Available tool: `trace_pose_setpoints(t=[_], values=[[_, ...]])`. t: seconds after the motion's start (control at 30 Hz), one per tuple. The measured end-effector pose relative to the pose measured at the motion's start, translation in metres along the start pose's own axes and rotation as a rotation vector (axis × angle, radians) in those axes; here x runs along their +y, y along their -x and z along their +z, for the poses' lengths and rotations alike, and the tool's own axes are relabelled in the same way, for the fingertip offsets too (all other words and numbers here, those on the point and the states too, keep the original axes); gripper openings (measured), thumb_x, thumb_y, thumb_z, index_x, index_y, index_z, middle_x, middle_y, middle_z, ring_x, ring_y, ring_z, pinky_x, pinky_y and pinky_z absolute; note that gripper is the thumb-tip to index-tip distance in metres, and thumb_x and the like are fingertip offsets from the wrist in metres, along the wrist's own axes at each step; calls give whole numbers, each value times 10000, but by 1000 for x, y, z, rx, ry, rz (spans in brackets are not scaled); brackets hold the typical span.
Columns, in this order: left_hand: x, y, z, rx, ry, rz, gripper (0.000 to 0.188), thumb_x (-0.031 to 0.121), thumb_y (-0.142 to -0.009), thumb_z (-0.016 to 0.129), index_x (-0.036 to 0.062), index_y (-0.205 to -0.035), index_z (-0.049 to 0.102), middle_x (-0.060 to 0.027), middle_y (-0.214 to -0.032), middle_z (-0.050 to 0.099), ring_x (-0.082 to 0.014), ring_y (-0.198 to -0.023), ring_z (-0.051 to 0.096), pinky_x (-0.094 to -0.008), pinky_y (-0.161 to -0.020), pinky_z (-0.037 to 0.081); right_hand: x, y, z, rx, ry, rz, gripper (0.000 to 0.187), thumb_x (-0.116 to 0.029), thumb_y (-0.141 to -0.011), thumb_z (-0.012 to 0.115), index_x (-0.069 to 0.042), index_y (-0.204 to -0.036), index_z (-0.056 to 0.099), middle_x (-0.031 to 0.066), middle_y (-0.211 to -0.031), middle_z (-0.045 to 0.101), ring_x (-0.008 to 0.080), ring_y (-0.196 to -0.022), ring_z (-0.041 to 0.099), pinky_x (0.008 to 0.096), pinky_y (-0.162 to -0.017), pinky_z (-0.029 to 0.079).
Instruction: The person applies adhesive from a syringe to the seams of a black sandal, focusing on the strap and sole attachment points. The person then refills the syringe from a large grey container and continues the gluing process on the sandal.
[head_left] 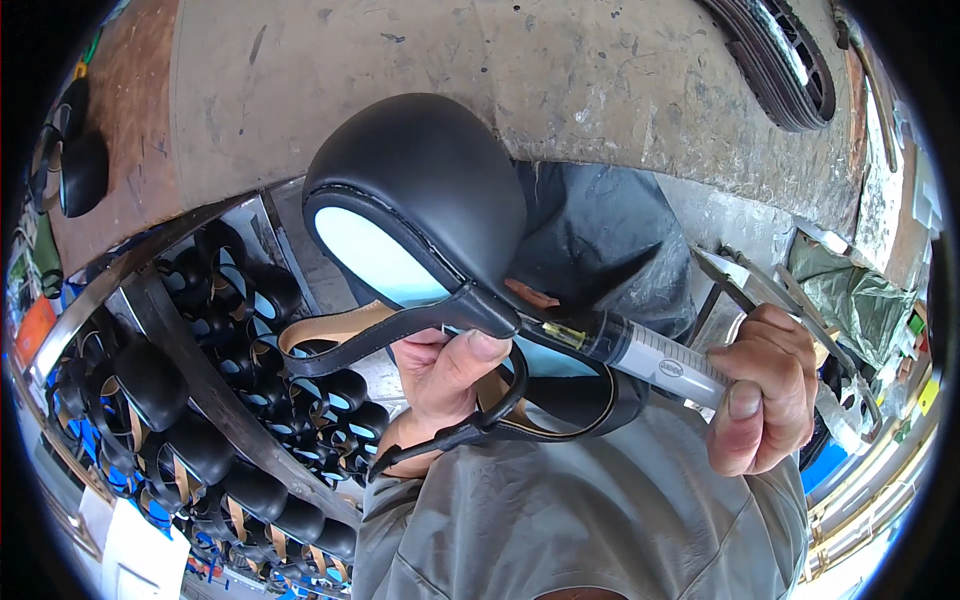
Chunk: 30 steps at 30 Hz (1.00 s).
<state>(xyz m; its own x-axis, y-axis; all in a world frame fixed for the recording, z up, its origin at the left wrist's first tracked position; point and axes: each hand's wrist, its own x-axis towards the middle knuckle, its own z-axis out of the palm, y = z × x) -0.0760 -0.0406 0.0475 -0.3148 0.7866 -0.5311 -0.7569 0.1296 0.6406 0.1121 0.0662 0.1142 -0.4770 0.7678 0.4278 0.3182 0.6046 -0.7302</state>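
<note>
A black shoe (420, 170) with a rounded, smooth toe, a pale blue patch inside its edge and straps lined in tan is held up in front of me. My left hand (440, 380) grips it from below, thumb pressed on the black strap near the middle. In my right hand (768, 390) is a clear syringe (655, 358) with pale contents and a yellow needle hub, fingers closed round its rear end. The needle end points left at the shoe's side, close to the strap joint; whether the tip touches is hidden.
A stained worktable (330, 60) spans the far side, with a dark ribbed belt (775, 60) at its far right. Many similar black shoes (255, 490) fill a metal-framed rack on the left. Another pair (82, 175) lies at the far left. A green sheet (850, 295) hangs at right.
</note>
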Motion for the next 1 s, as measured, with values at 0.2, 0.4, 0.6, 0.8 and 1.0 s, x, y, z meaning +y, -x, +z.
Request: trace_pose_setpoints(t=[0.2,0.4,0.6,0.8,1.0], values=[[10,0,11,-18,13,-49,265,21,-717,711,20,-977,661,-77,-912,675,-140,-817,625,-272,-795,472,-1,-7,-5,-82,68,0,147,-111,-695,589,35,-691,602,40,-465,469,142,-357,368,291,-448,292],[-2,1,-12,-61,-76,-58,269,15,-725,705,9,-990,655,-82,-911,676,-137,-785,629,-262,-769,484,-1,-18,-14,-199,82,-8,150,-123,-735,578,26,-718,589,15,-433,429,127,-328,336,285,-429,268],[11,-1,6,-34,42,-150,257,15,-727,703,8,-980,662,-75,-897,678,-128,-782,625,-257,-762,481,-1,-21,-16,-229,107,-46,140,-114,-746,561,19,-706,574,4,-406,406,112,-308,312,282,-407,233],[5,2,1,0,-88,-13,245,11,-720,704,4,-962,665,-76,-892,679,-133,-786,627,-252,-757,482,-2,-23,-22,-281,111,-43,129,-112,-725,564,15,-706,572,1,-406,401,112,-306,302,280,-415,233],[5,-3,8,-36,53,-61,265,-16,-699,687,-35,-961,648,-157,-908,667,-210,-832,647,-340,-806,509,-4,-26,-27,-330,149,-29,106,-97,-717,556,7,-704,569,-8,-403,390,108,-314,290,284,-426,226]])
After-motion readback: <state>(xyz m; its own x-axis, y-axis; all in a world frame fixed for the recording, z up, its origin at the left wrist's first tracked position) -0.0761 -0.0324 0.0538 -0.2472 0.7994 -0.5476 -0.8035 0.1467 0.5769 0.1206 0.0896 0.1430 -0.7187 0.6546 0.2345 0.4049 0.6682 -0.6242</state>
